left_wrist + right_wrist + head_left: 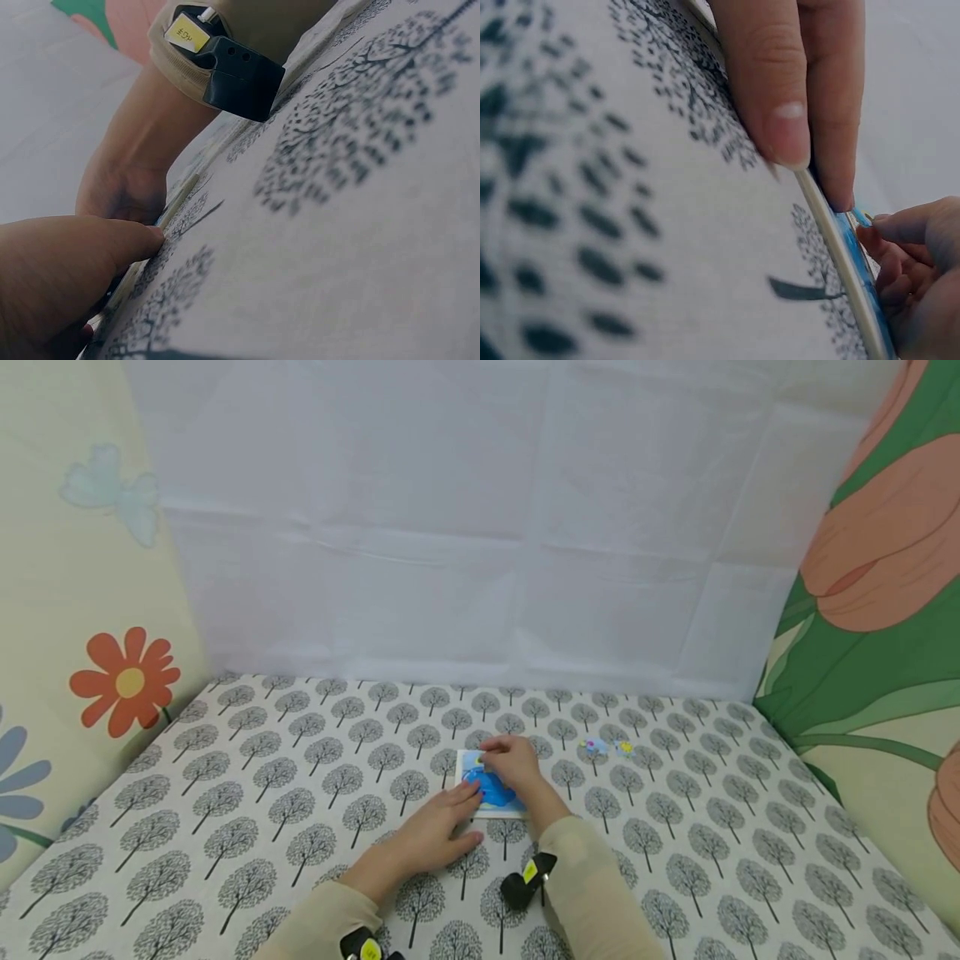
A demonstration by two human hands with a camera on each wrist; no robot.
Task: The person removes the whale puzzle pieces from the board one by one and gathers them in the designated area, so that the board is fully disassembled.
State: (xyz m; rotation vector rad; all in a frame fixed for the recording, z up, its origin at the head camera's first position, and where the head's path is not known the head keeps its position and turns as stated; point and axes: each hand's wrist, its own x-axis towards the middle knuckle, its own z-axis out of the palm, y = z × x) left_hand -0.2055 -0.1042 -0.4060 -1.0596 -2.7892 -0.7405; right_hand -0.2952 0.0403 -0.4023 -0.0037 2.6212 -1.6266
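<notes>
A small flat picture puzzle [495, 793] with a light border and a big blue shape lies on the table in front of me. My left hand [442, 827] rests with extended fingers on its left side, fingertips over the blue part. Above the picture's upper right, my right hand [513, 764] has its fingers bent. In the right wrist view, the thumb and a finger of that right hand [926, 270] pinch a small blue puzzle piece [862, 217] at the picture's surface. The left thumb [776, 112] sits near the puzzle's edge. My right palm covers part of the picture.
Two small loose puzzle pieces, one with pink [595, 746] and one with yellow [624, 748], lie to the right, beyond the picture. A tree-print cloth [300, 810] covers the table. A white sheet [450, 527] hangs behind it, with flowered panels at both sides.
</notes>
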